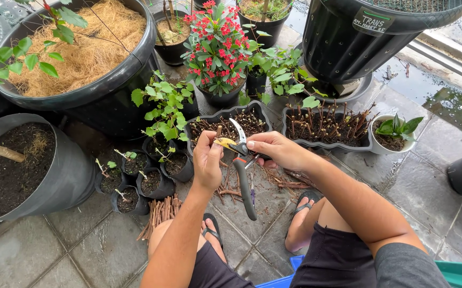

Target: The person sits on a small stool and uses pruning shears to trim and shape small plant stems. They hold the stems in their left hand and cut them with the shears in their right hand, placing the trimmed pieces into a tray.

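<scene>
Right hand (276, 149) grips grey-handled metal pruning shears (243, 165); left hand (207, 160) pinches short brown stem cutting (219, 132) at blades. Wet grey stone paving (81, 240), potted plants around.

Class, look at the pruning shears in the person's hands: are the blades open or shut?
Open: the pruning shears show their handles spread apart.

Wet grey stone-tile floor (87, 250); on it black pots (151, 181), cutting trays (327, 143), stick bundle (159, 213), scattered twigs (284, 181).
</scene>
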